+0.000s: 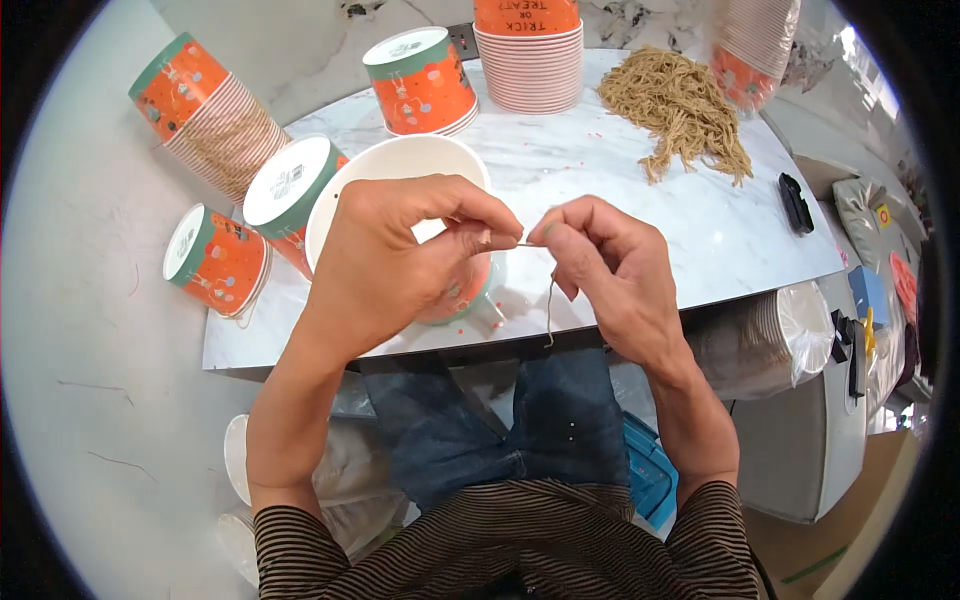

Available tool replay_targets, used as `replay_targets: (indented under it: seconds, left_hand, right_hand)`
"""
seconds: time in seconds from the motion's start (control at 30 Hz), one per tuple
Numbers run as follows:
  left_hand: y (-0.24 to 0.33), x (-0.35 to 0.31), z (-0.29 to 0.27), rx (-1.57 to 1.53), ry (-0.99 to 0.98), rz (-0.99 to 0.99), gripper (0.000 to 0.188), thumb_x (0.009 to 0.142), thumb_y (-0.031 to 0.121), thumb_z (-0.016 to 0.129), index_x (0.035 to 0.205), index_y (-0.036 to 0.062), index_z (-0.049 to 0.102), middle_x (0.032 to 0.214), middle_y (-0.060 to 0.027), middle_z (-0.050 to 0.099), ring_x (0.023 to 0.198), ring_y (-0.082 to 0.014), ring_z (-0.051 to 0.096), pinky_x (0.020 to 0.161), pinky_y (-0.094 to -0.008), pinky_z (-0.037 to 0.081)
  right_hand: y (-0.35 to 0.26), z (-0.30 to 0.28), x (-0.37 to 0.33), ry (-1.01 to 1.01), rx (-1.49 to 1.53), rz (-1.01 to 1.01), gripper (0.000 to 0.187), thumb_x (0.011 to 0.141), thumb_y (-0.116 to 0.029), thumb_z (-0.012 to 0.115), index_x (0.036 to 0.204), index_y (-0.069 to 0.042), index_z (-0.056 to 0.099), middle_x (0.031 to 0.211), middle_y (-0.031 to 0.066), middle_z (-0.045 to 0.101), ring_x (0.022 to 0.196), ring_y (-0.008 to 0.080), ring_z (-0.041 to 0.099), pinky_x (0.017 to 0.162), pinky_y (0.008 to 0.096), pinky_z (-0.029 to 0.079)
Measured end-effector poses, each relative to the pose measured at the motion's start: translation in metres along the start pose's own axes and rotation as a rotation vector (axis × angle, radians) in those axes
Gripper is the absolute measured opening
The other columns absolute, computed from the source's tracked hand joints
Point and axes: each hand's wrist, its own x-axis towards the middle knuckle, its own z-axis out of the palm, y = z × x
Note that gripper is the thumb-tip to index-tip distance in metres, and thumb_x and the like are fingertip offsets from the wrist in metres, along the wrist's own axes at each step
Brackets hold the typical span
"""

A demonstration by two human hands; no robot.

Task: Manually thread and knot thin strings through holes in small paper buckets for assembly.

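A thin tan string (pixel 550 315) is stretched short between my two hands over the front of the table. My left hand (pixel 400 255) pinches it between thumb and forefinger. The fingertips of my right hand (pixel 610 260) are closed on it too, close to the left fingertips, and a loose tail dangles below them. Behind my left hand stands a paper bucket (pixel 400 160) with its white mouth facing up; the hand hides much of it. Its orange wall and green base show partly below my wrist. Whether the string is tied to the bucket, I cannot tell.
Upside-down orange and green buckets (pixel 215 262) stand at the left, beside a leaning stack (pixel 205 115). Another stack (pixel 530 65) is at the back. A heap of tan strings (pixel 680 105) and a black object (pixel 795 203) lie at the right. Bagged buckets (pixel 770 335) sit below the table edge.
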Motion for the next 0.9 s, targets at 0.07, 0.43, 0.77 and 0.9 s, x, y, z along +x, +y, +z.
replay_targets:
  seconds: [0.07, 0.43, 0.77, 0.9]
  left_hand:
    - [-0.004, 0.001, -0.001, -0.077, 0.005, -0.028, 0.017, 0.087, -0.01, 0.068, 0.098, -0.0022, 0.078, 0.093, -0.0089, 0.077, 0.088, -0.0152, 0.074, 0.085, -0.0288, 0.06]
    - [-0.002, 0.0, -0.01, -0.062, -0.067, 0.0, 0.019, 0.088, -0.007, 0.072, 0.104, -0.0014, 0.08, 0.093, -0.0081, 0.077, 0.087, -0.013, 0.072, 0.083, -0.0256, 0.059]
    - [-0.004, -0.004, -0.01, -0.147, 0.008, -0.116, 0.022, 0.09, -0.005, 0.072, 0.112, -0.006, 0.072, 0.093, -0.0108, 0.076, 0.087, -0.0126, 0.072, 0.082, -0.0255, 0.059]
    - [-0.006, -0.007, -0.009, -0.138, 0.077, -0.057, 0.011, 0.09, 0.0, 0.073, 0.1, -0.0024, 0.069, 0.081, -0.0064, 0.074, 0.078, -0.0084, 0.069, 0.073, -0.0226, 0.054]
  right_hand:
    - [0.005, 0.002, 0.0, 0.041, 0.055, 0.06, 0.02, 0.101, -0.014, 0.067, 0.11, 0.002, 0.074, 0.069, -0.0087, 0.052, 0.063, 0.0007, 0.041, 0.056, 0.021, 0.033]
    - [0.013, 0.016, 0.014, -0.042, 0.125, -0.005, 0.019, 0.092, -0.012, 0.08, 0.102, 0.004, 0.077, 0.073, -0.0055, 0.063, 0.066, -0.0004, 0.046, 0.057, 0.0188, 0.036]
    - [0.01, 0.026, 0.007, 0.019, -0.002, 0.005, 0.017, 0.094, -0.014, 0.079, 0.097, 0.002, 0.076, 0.071, -0.0062, 0.062, 0.063, -0.0007, 0.045, 0.052, 0.0192, 0.034]
    - [0.012, 0.035, 0.005, 0.078, -0.066, -0.104, 0.016, 0.094, -0.013, 0.08, 0.097, 0.002, 0.076, 0.068, -0.0086, 0.057, 0.06, -0.0009, 0.042, 0.051, 0.0194, 0.032]
